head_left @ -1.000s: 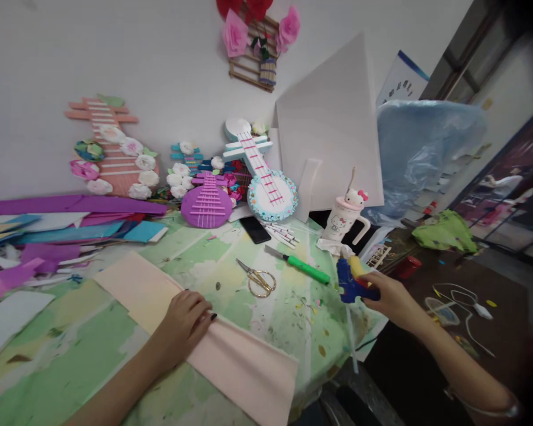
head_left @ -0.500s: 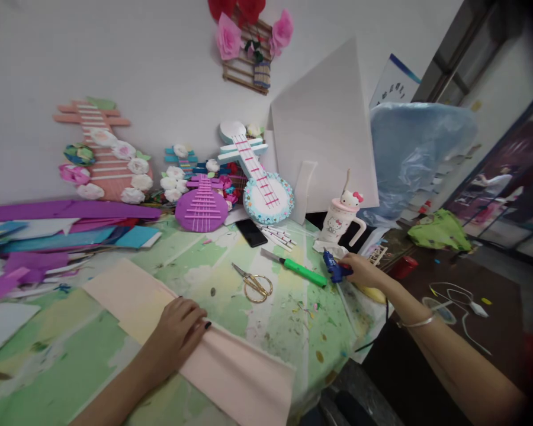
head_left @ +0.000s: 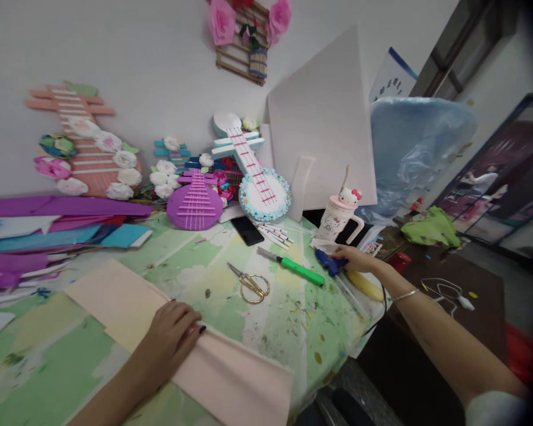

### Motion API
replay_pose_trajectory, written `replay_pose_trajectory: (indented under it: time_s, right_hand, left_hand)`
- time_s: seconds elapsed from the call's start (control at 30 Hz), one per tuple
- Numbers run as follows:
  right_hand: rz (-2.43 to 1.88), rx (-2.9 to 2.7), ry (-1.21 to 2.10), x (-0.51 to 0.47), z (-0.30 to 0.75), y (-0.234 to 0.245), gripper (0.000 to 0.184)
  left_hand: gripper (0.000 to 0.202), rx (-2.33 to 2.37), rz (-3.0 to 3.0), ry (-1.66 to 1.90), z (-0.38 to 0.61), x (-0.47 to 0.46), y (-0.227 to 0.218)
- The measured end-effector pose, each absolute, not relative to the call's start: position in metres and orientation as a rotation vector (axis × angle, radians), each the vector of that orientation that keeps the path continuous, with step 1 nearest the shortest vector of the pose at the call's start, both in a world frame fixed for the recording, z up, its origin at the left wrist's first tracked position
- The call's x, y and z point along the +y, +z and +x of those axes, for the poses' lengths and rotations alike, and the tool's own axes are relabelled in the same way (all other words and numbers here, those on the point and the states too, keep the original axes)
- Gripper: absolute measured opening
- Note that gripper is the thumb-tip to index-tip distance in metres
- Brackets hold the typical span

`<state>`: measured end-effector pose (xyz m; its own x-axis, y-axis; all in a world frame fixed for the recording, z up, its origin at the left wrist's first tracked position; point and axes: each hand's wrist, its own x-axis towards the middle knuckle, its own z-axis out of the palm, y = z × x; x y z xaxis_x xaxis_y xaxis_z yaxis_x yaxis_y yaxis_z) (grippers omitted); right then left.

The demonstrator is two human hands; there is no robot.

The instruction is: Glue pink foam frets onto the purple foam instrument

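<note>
My left hand (head_left: 173, 331) lies across a long pale pink sheet (head_left: 235, 378) at the front of the table, its fingers curled over the sheet's far edge. At the table's right side my right hand (head_left: 353, 260) grips a blue glue gun (head_left: 330, 262), its nozzle end tilted up and left. The palm side of that hand is hidden. A green-handled knife (head_left: 302, 271) with its blade out lies just left of the glue gun. Gold-handled scissors (head_left: 251, 285) rest between my hands. Behind the right hand lies a yellow banana (head_left: 365, 286).
A lidded pink-and-white cup (head_left: 337, 219) stands behind the glue gun. Along the wall are a purple lute-shaped craft (head_left: 194, 204) and a white-and-blue one (head_left: 264, 195). A black phone (head_left: 247, 230) lies before them. Coloured foam sheets (head_left: 62, 236) pile at left.
My right hand has shifted slightly left with the glue gun, which now sits more tilted. My left hand stays on the pink sheet. The whole view has turned a little to the right.
</note>
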<state>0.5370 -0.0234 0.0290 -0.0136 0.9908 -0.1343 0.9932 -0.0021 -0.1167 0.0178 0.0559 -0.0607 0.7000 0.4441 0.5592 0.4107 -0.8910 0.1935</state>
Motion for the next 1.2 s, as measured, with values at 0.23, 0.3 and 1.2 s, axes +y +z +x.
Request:
replay_pose_trajectory:
  time_s: [0.23, 0.3, 1.2]
  right_hand:
    - [2.284, 2.218, -0.184, -0.035, 0.533, 0.041, 0.054]
    - [2.331, 2.238, -0.092, -0.038, 0.515, 0.047, 0.049]
    - [2.273, 2.139, -0.150, 0.038, 0.307, -0.002, 0.015]
  left_hand:
    - [0.015, 0.755, 2.836, 0.960, 0.017, 0.056, -0.061]
    - [0.018, 0.777, 2.829, 0.957, 0.018, 0.054, -0.058]
    - [0.043, 1.515, 2.558, 0.531, -0.083, 0.115, -0.038]
